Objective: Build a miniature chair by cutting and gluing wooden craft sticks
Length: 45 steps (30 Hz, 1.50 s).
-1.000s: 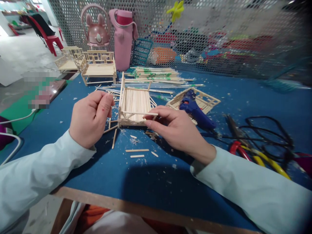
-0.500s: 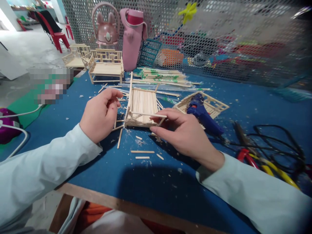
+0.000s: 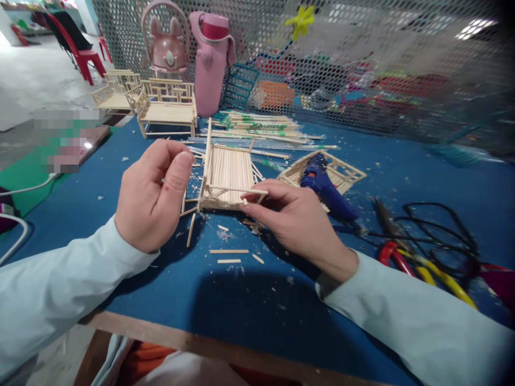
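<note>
Head view: a small stick frame [image 3: 227,169] stands on the blue table [image 3: 161,295] between the two hands, its slatted floor facing up. The right hand [image 3: 295,220] pinches its near right corner, thumb and forefinger nearly together. The left hand [image 3: 155,198] is raised just beside its left side, fingers curled in, thumb against the forefinger; whether it grips anything I cannot tell. Loose sticks [image 3: 229,251] lie nearer the table edge. To the right, a blue glue gun [image 3: 330,193] rests on another stick frame [image 3: 348,171]; behind are wrapped sticks [image 3: 261,126] and a pink bottle [image 3: 210,80].
</note>
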{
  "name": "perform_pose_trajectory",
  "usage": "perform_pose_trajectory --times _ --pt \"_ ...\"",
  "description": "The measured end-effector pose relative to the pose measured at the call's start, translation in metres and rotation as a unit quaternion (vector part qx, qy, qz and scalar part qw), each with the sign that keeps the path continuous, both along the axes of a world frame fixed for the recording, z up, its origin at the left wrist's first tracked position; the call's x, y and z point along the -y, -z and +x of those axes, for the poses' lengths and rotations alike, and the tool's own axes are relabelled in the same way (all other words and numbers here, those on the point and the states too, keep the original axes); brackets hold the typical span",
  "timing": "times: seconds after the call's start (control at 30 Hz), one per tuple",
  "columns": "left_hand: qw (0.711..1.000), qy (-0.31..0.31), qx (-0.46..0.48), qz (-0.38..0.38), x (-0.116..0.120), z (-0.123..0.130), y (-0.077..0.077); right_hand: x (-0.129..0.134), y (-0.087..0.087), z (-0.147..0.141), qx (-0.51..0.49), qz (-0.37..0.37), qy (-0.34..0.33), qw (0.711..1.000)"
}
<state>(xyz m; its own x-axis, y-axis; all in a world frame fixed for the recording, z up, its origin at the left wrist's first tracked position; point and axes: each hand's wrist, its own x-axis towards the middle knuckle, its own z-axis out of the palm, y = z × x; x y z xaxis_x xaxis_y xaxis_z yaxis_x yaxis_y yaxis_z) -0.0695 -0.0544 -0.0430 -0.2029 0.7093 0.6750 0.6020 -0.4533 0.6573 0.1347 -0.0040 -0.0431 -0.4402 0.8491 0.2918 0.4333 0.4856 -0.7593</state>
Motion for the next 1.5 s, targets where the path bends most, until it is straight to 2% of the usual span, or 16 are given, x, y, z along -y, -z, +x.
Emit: perform_pose_trajectory --times 0.47,0.77,0.93,1.13,1.23,1.37,1.5 --pt "0.999 -0.006 -0.029 -0.029 0.003 0.002 -0.001 -0.001 -0.001 0.0 0.009 -0.014 -0.002 1.0" --pt "1.0 -0.006 -0.014 -0.019 -0.004 -0.005 0.003 0.001 -0.001 0.0 -0.01 -0.018 -0.024 1.0" --pt "0.997 0.003 -0.073 0.037 0.001 0.002 -0.001 0.002 0.0 -0.002 -0.011 -0.023 -0.017 1.0" --pt "0.992 0.007 -0.118 0.034 0.004 0.004 -0.004 0.002 0.0 -0.004 -0.03 -0.059 -0.011 0.998" --pt "0.981 0.032 -0.187 0.045 0.005 0.006 -0.004 0.002 0.002 -0.005 -0.041 -0.062 -0.007 0.997" --pt "0.956 0.069 -0.284 0.002 0.01 0.011 0.002 0.002 0.003 -0.005 -0.044 -0.061 0.001 0.997" --pt "0.944 0.016 -0.329 -0.031 0.014 0.017 0.01 0.003 0.002 -0.005 -0.047 -0.063 0.001 0.997"
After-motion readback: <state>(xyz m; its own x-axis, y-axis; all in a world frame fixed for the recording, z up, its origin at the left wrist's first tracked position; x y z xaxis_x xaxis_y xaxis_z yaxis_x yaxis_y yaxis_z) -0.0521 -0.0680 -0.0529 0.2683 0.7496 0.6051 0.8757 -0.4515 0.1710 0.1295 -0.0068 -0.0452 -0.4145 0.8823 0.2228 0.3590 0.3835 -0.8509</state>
